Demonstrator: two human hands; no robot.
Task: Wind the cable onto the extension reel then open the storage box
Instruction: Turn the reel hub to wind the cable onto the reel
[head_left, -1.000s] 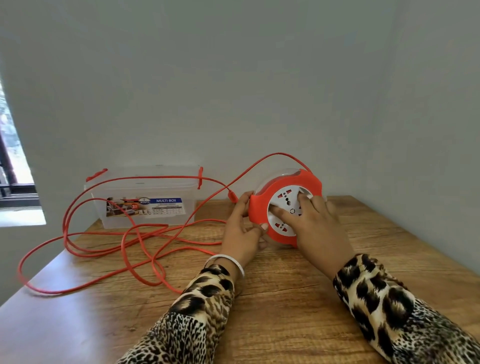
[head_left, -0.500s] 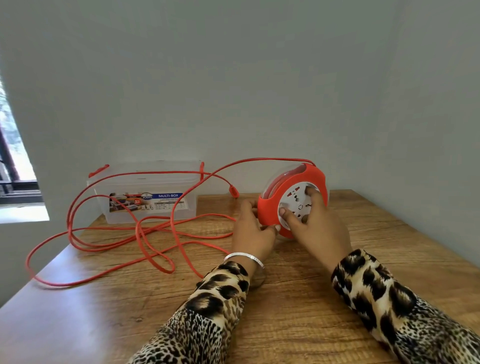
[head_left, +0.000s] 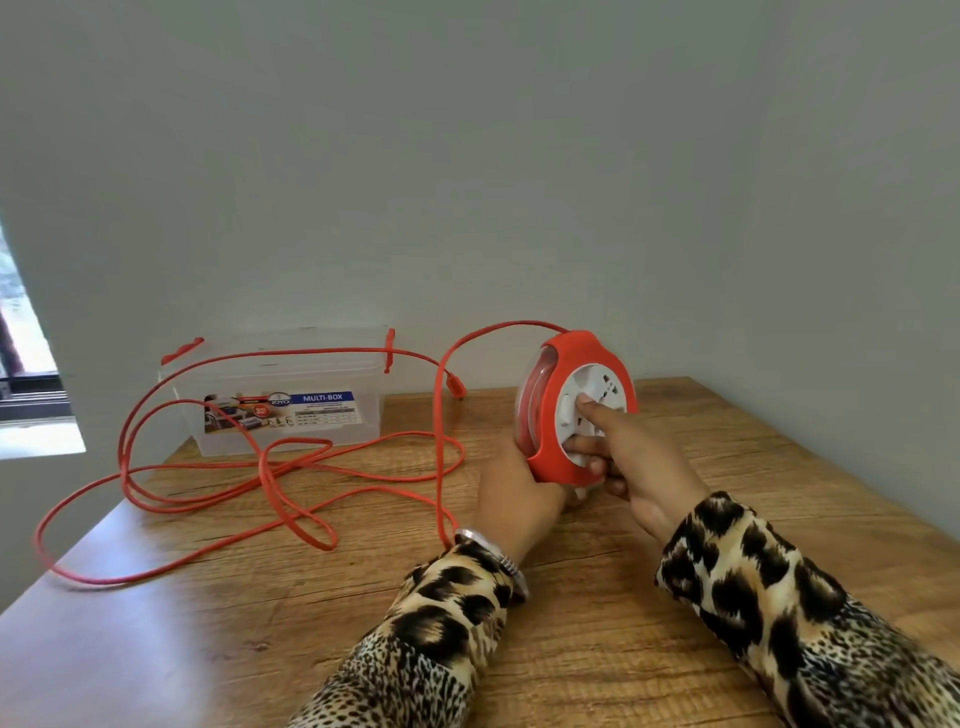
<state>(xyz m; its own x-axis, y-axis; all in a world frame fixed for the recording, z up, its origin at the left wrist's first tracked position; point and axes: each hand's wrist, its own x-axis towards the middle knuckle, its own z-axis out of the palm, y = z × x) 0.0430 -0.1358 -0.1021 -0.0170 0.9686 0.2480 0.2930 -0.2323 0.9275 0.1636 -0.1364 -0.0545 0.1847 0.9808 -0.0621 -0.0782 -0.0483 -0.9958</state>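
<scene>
Cable (head_left: 291, 470) lies in loose red loops across the left half of the wooden table (head_left: 597, 623), one strand draped over the storage box (head_left: 283, 395) at upper left centre; the loops sit tighter and nearer the reel than a second ago, and the outermost bend at far left has pulled in from the table edge. Judgement: winding is under way but early, most of the length still out. Box is clear plastic with red clips, lid shut, standing against the wall, untouched. Plug end (head_left: 456, 387) hangs in the air between box and reel. Moving right, left hand (head_left: 511, 499) cups the lower left rim of the extension reel (head_left: 574, 410), fingers wrapped behind it, closed on the housing. Reel is tipped up on edge at centre frame, its socket face turned toward the right; a second ago it faced the camera more squarely, so the housing has been swung round. Right hand (head_left: 631, 457) has its index finger pressed into the white centre disc, other fingers curled under the lower rim; it pinches nothing, it acts as a crank. Earlier, several fingers lay flat on the disc. Judgement: next need is steady turns of the disc while the left hand holds the housing firm; the crossed loops could snag near the box.
</scene>
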